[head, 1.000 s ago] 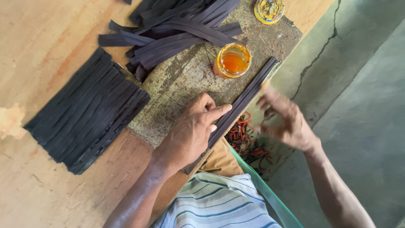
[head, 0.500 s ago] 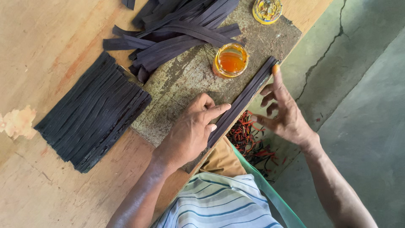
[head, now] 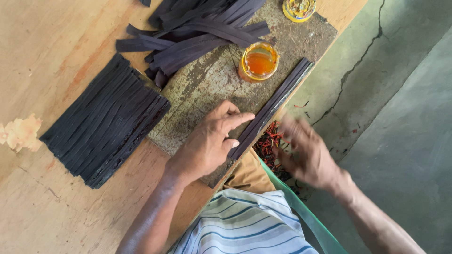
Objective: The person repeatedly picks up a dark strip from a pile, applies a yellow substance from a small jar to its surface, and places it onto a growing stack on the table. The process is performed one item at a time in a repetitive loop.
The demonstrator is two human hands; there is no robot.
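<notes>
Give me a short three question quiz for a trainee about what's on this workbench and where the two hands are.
1. True or false: the left hand presses on the long dark strip at the edge of the worn board.
2. What lies nearest the small jar of orange liquid? A) the neat stack of dark strips B) the loose pile of dark strips C) the striped shirt
3. Fill in: the right hand is blurred and sits off the bench, above a heap of ___ scraps.

Key: 1 true; 2 B; 3 red
</notes>
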